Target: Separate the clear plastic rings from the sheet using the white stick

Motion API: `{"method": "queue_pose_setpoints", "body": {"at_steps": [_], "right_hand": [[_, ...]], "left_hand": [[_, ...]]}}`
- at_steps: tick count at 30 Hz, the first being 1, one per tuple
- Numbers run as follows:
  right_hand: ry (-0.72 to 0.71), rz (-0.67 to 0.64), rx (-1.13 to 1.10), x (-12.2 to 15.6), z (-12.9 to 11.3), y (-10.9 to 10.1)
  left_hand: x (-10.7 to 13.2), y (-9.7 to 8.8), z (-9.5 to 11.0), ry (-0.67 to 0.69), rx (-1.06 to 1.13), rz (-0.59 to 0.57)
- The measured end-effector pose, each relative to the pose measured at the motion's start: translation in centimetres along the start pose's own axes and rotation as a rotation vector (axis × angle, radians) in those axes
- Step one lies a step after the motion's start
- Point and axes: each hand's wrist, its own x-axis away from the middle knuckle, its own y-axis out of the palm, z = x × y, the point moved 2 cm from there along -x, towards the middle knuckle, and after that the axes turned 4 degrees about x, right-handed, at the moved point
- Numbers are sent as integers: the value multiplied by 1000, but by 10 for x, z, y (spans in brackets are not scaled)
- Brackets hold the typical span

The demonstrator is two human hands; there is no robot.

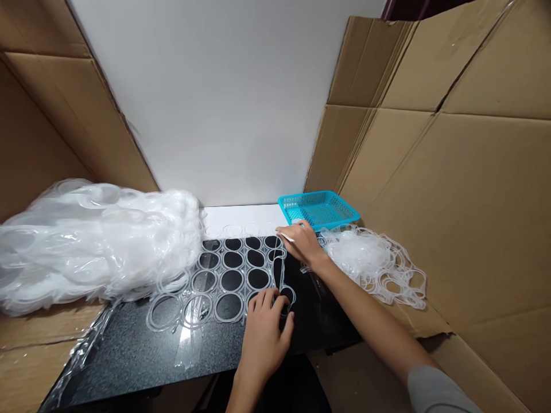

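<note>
A translucent plastic sheet (233,279) patterned with rows of rings lies on the black speckled tabletop (142,350). My left hand (267,327) rests over its near right corner, fingers spread and bent onto the rings. Above the far right corner, my right hand (305,244) is closed around a thin white stick (286,237), its tip pointing left. A clear loop of plastic (279,269) stretches out of shape along the sheet's right edge, between both hands. Whether the right fingers also pinch this strand cannot be made out.
To the left is a big heap of similar ring sheets (107,241). A tangle of stripped plastic strands (370,258) lies on the right, with a turquoise basket (353,217) behind it. Cardboard walls (473,189) flank both sides; a white panel (224,103) stands behind.
</note>
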Motion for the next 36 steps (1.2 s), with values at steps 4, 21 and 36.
{"method": "queue_pose_setpoints", "body": {"at_steps": [4, 21, 36], "right_hand": [[58, 76, 13, -21, 12, -6], [158, -88, -972, 51, 8, 40], [128, -66, -963, 51, 10, 40]], "left_hand": [[0, 0, 0, -6, -2, 2], [-34, 26, -4, 49, -287, -45], [-29, 25, -4, 30, -290, 2]]}}
